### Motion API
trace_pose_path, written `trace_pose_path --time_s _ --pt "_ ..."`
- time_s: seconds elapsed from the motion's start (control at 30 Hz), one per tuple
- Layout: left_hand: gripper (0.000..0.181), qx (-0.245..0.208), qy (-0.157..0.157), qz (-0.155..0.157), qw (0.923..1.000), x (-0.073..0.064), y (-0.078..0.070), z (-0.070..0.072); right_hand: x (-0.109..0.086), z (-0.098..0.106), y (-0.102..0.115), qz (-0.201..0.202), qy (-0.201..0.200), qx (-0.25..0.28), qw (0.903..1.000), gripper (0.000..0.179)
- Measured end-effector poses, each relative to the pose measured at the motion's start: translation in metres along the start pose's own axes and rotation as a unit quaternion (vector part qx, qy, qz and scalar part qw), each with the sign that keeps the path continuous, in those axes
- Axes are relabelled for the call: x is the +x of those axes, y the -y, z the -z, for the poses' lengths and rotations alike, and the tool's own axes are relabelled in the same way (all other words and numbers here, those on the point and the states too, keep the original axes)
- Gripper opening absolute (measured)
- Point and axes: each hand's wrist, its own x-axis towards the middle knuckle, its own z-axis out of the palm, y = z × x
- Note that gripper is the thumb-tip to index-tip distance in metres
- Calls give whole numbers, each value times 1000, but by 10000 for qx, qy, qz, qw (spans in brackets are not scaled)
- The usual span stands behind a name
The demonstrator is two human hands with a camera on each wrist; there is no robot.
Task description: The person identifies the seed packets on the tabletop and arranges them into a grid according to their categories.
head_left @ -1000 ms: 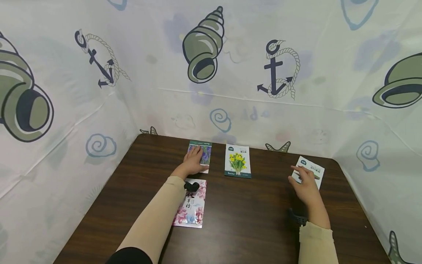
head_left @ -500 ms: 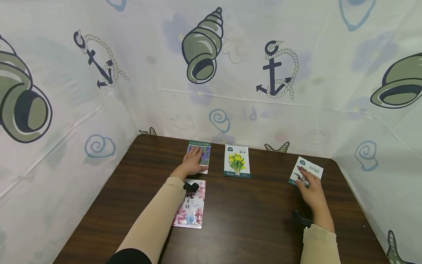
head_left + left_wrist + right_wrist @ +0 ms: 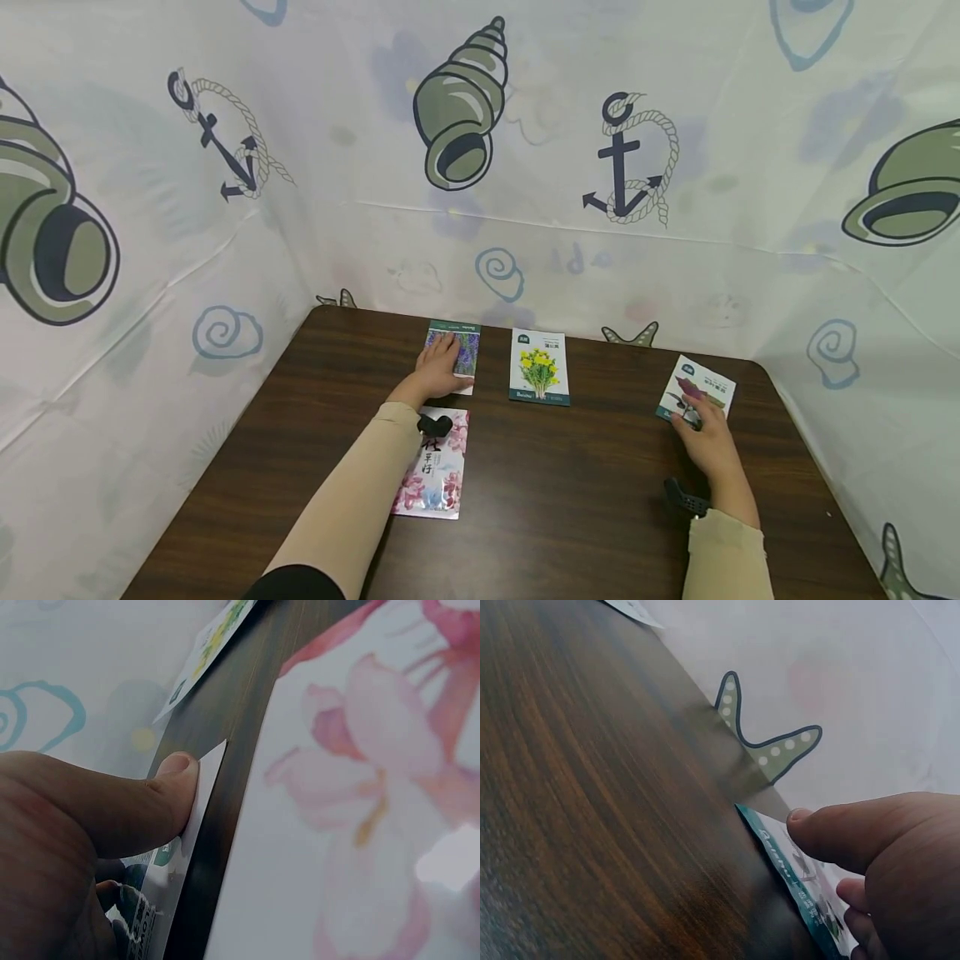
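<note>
In the head view my left hand [image 3: 437, 371] lies with fingers spread over a seed packet [image 3: 468, 354] with purple flowers at the back of the table. The left wrist view shows its thumb [image 3: 176, 787] resting along the packet's edge. At the far right, my right hand [image 3: 708, 433] touches a white packet [image 3: 708, 379] with a dark plant picture, fingertips on its face and thumb by its lower left corner. Seen from the right wrist, the thumb [image 3: 832, 832] reaches over this packet's green band [image 3: 780, 870], with the other fingers bent beneath it.
A packet with yellow flowers [image 3: 539, 367] lies between the hands near the back edge. A larger pink-flowered packet [image 3: 442, 483] is partly under the left forearm. The dark wooden table [image 3: 570, 500] meets a printed cloth backdrop [image 3: 337, 167] at the back and sides.
My right hand has shifted slightly right and down, uncovering more of its packet, and its fingertips have then come onto the packet's face. The left hand has stayed in place.
</note>
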Motion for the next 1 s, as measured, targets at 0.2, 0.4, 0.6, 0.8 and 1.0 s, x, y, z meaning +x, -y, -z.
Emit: trace_pose_path --time_s 0.2,0.4,0.6,0.8,1.0 --pt "100 12 -12 -29 10000 2 1 -1 -3 1 3 -69 76 -135 9999 65" --pt "101 -43 15 -39 10000 0 0 1 -6 0 3 208 -134 -242 9994 57" --pt "101 -81 2 -43 10000 -1 0 2 -7 -1 4 323 -382 -218 9985 53" --pt "102 -30 49 11 10000 3 3 0 -5 -2 4 81 -539 -328 9980 56" --pt "102 -9 137 89 9999 3 2 0 -7 -4 4 32 -748 -363 9965 53"
